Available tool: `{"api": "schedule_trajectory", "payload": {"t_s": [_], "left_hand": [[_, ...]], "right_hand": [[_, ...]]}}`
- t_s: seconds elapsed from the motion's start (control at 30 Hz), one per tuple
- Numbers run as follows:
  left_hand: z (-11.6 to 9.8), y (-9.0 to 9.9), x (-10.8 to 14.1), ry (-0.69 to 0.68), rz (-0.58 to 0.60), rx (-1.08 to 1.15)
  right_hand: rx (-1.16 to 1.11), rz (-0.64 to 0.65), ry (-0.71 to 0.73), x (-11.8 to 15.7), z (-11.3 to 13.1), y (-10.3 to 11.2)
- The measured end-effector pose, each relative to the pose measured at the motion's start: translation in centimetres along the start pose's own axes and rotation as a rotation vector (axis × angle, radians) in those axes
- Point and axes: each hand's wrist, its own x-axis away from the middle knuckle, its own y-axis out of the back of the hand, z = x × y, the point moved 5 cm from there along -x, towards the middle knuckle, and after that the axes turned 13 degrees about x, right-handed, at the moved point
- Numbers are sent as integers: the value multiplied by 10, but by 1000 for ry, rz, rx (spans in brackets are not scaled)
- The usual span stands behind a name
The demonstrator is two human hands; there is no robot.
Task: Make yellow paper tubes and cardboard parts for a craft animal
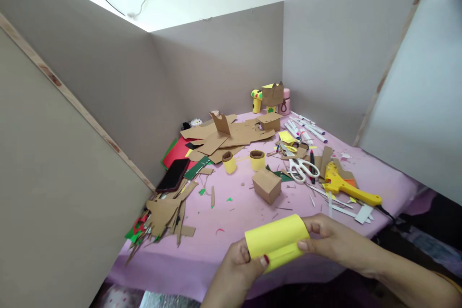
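A sheet of yellow paper (pixel 277 237), curled into a loose roll with its edges overlapping, is held over the table's front edge. My left hand (pixel 242 269) grips its left end, thumb on the front near the lower edge. At the right end, my right hand (pixel 327 240) pinches the paper, with the fingers partly inside the roll. Just beyond the roll sits a small brown cardboard box (pixel 267 186). Behind it stand two short cardboard tubes wrapped in yellow, one on the left (pixel 230 165) and one on the right (pixel 257 162).
Right side: a yellow glue gun (pixel 348 189), white scissors (pixel 302 169) and markers (pixel 315 128). Left side: a phone (pixel 173 175) and cardboard scraps (pixel 166 214). Cut cardboard (pixel 241 134) lies behind, near a yellow mushroom-like figure (pixel 256 102) and grey partitions (pixel 224 62).
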Motion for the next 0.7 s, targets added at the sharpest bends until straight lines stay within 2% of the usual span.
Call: {"api": "schedule_trajectory", "payload": {"t_s": [0.13, 0.2, 0.3, 0.4, 0.47, 0.53, 0.63, 0.7], "left_hand": [[-5, -7, 5, 78, 59, 0], [-6, -4, 4, 62, 50, 0], [-6, 13, 1, -47, -53, -21], [-4, 32, 0, -120, -205, -72], [-4, 37, 2, -126, -246, -93], [-5, 37, 4, -117, -243, -102], [-11, 37, 7, -130, -238, -152], [-17, 41, 8, -185, -248, -245]], "right_hand": [[-8, 57, -47, -1, -2, 1], [-22, 53, -67, -1, -3, 3], [-31, -29, -55, -3, -7, 7], [18, -155, -55, -3, -14, 12], [79, -222, -63, -2, -18, 14], [118, -229, -60, -2, -19, 14], [228, -186, 18, -2, -13, 11], [458, -244, 144, 0, -6, 11]]}}
